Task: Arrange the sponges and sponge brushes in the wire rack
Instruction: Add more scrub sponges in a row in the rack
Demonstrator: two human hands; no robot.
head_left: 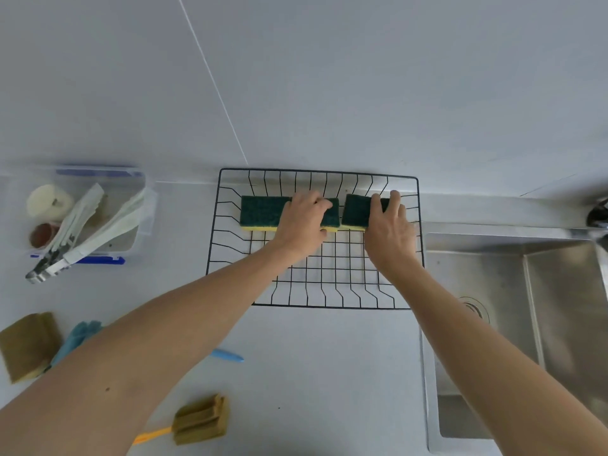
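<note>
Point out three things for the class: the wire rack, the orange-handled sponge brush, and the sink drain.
wire rack (316, 306): head view, on its near rim wire.
orange-handled sponge brush (200, 421): head view, on the olive sponge head.
sink drain (475, 307): head view, on the round metal strainer.

We see two sponges (263, 212) side by side in the wire rack's (329, 306) far end, the sink (493, 274) right of it, a container (144, 205) left.

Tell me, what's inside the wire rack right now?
Two green-topped yellow sponges lie side by side along the wire rack's far edge: the left sponge and right sponge. The left hand and right hand cover parts of them.
</note>
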